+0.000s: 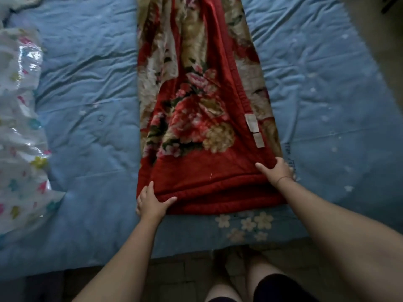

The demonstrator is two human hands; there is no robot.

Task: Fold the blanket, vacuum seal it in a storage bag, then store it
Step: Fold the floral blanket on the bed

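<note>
here, seen from the head camera, a red flowered blanket (202, 118) lies folded into a long strip down the middle of the frame, on a bed (91, 88) covered in blue cloth. at the strip's near end, low in the frame, the left hand (151, 202) grips the left corner, thumb laid along the top and fingers curled round the edge. the right hand (275, 171) holds the right corner, thumb on top, its other fingers hidden behind the fold. two pale labels (254, 130) sit just above that hand. a clear flower-printed plastic bag (19, 127) lies along the left edge, well apart from the blanket.
</note>
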